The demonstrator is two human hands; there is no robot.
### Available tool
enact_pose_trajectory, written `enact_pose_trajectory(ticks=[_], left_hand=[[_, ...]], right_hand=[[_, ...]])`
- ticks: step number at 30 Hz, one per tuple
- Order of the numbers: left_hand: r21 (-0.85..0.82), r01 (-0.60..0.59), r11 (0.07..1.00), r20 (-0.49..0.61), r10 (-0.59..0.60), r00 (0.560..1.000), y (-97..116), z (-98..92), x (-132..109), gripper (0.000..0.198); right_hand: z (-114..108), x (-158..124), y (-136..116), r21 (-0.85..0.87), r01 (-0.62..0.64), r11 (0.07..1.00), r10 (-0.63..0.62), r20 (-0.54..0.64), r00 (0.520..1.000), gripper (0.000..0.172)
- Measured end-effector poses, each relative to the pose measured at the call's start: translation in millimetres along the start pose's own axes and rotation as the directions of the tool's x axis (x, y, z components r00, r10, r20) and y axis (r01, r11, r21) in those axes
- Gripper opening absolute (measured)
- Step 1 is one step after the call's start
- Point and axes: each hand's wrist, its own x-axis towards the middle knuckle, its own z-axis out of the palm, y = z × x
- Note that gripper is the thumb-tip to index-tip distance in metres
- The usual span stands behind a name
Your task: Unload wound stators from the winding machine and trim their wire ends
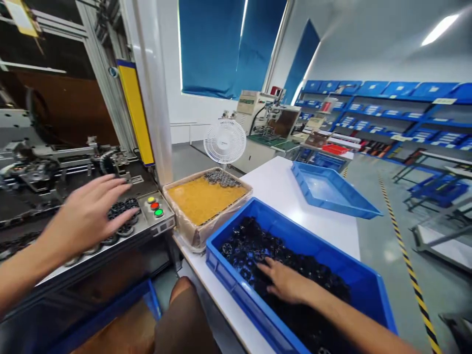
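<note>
My left hand (90,211), slightly blurred, hovers with fingers spread over a cluster of black ring-shaped parts (127,209) at the front of the machine bench. Nothing shows in its fingers. Down inside a deep blue bin (236,290), my right hand (285,280) reaches over a heap of small black parts (309,268). Its fingers are stretched out and apart, with the tips at or just above the heap. The undersides of those fingers are hidden, and I cannot tell whether they touch a part.
Yellow, red and green buttons (155,206) sit on a control box beside my left hand. A plastic-lined carton (190,236) holds a yellow sheet and grey round parts. Behind the bin are a shallow blue tray (332,201) on the white table (275,174) and a white fan (225,141).
</note>
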Motion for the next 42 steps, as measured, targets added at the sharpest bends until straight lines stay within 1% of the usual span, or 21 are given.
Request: enact_pose_trajectory(ticks=[1, 2, 5, 7, 10, 12, 14, 17, 21, 24, 26, 29, 31, 33, 35, 36, 37, 39, 40, 41, 42], left_hand=[[0.058, -0.021, 0.998, 0.141, 0.013, 0.990, 14, 17.3, 30, 0.055], [0.057, -0.039, 0.998, 0.210, 0.026, 0.977, 28, 37.5, 61, 0.054], [0.061, -0.027, 0.998, 0.309, 0.007, 0.951, 65, 107.8, 139, 0.044], [0.055, -0.009, 0.998, 0.372, -0.012, 0.928, 79, 153.7, 171, 0.036], [0.049, 0.045, 0.998, 0.441, -0.062, 0.895, 88, 208.8, 192, 0.034], [0.050, 0.102, 0.993, 0.460, -0.114, 0.880, 88, 234.3, 197, 0.035], [0.045, 0.162, 0.986, 0.461, -0.164, 0.872, 87, 251.1, 198, 0.035], [0.004, 0.239, 0.971, 0.450, -0.215, 0.867, 86, 263.0, 201, 0.036], [-0.117, 0.330, 0.937, 0.433, -0.251, 0.866, 92, 258.1, 203, 0.036], [-0.264, 0.383, 0.885, 0.408, -0.257, 0.876, 103, 239.0, 194, 0.033], [-0.388, 0.404, 0.828, 0.385, -0.253, 0.888, 112, 219.7, 175, 0.030], [-0.603, 0.408, 0.686, 0.335, -0.247, 0.909, 125, 184.9, 122, 0.032], [-0.734, 0.396, 0.552, 0.312, -0.245, 0.918, 133, 161.3, 74, 0.048], [-0.807, 0.406, 0.429, 0.325, -0.253, 0.911, 142, 139.3, 27, 0.056], [-0.836, 0.434, 0.336, 0.352, -0.278, 0.893, 152, 120.1, -11, 0.050], [-0.845, 0.447, 0.293, 0.368, -0.288, 0.884, 156, 111.6, -25, 0.046], [-0.855, 0.459, 0.240, 0.389, -0.287, 0.875, 161, 103.8, -36, 0.044], [-0.875, 0.473, 0.107, 0.435, -0.260, 0.862, 171, 90.3, -48, 0.042], [-0.879, 0.475, 0.037, 0.453, -0.242, 0.858, 176, 84.4, -51, 0.044], [-0.879, 0.476, -0.024, 0.469, -0.225, 0.854, 181, 79.1, -53, 0.046], [-0.876, 0.477, -0.067, 0.480, -0.212, 0.851, 186, 74.4, -55, 0.047]], right_hand=[[10, -3, 0, -0.014, 0.015, 1.000, -0.014, 0.061, 0.998, 0.061], [17, -5, -2, -0.027, 0.034, 0.999, -0.030, 0.109, 0.994, 0.054], [20, -1, -6, -0.056, 0.081, 0.995, -0.070, 0.183, 0.981, 0.038], [16, 2, -3, -0.069, 0.093, 0.993, -0.078, 0.203, 0.976, 0.037], [11, 4, 5, -0.071, 0.107, 0.992, -0.088, 0.230, 0.969, 0.041], [10, 4, 8, -0.064, 0.127, 0.990, -0.107, 0.253, 0.962, 0.041], [8, 3, 9, -0.053, 0.149, 0.987, -0.129, 0.275, 0.953, 0.043], [4, 2, 5, -0.038, 0.172, 0.984, -0.155, 0.283, 0.947, 0.037], [0, 1, 0, -0.026, 0.184, 0.983, -0.170, 0.271, 0.948, 0.029], [-2, -1, -3, -0.002, 0.192, 0.981, -0.187, 0.218, 0.958, 0.028], [-3, -4, -4, 0.033, 0.196, 0.980, -0.199, 0.137, 0.970, 0.025], [-4, -7, -4, 0.098, 0.205, 0.974, -0.202, -0.033, 0.979, 0.027], [-2, -7, -4, 0.142, 0.218, 0.966, -0.200, -0.132, 0.971, 0.026], [1, -5, -7, 0.182, 0.230, 0.956, -0.193, -0.200, 0.960, 0.028], [1, -4, -13, 0.240, 0.255, 0.937, -0.178, -0.302, 0.936, 0.031], [-1, -5, -17, 0.282, 0.295, 0.913, -0.173, -0.389, 0.905, 0.031], [-4, -7, -22, 0.322, 0.361, 0.875, -0.169, -0.495, 0.852, 0.029], [-16, -15, -35, 0.355, 0.535, 0.767, -0.157, -0.705, 0.692, 0.020], [-23, -21, -42, 0.345, 0.611, 0.713, -0.147, -0.778, 0.611, 0.017], [-30, -27, -50, 0.328, 0.664, 0.672, -0.140, -0.824, 0.548, 0.016], [-36, -33, -59, 0.312, 0.701, 0.641, -0.133, -0.855, 0.502, 0.016]])
